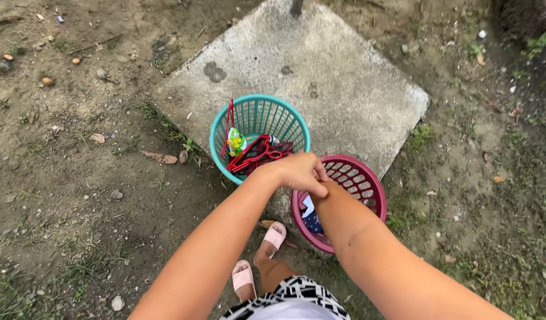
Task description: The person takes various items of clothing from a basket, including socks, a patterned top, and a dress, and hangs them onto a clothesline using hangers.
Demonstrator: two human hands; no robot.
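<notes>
My left hand (298,172) lies across my right wrist, fingers curled over it, just above the gap between two plastic baskets. My right forearm (367,237) comes in from the lower right; its hand is hidden under the left hand. A teal basket (258,109) holds red hangers (255,155) and a small green and yellow item (235,142). Beside it on the right, a maroon basket (367,178) holds blue and white cloth (311,219).
Both baskets stand on the near corner of a grey concrete slab (332,77), set in bare dirt with patchy grass, stones and dry leaves. My feet in pink sandals (244,275) are on the ground just before the baskets.
</notes>
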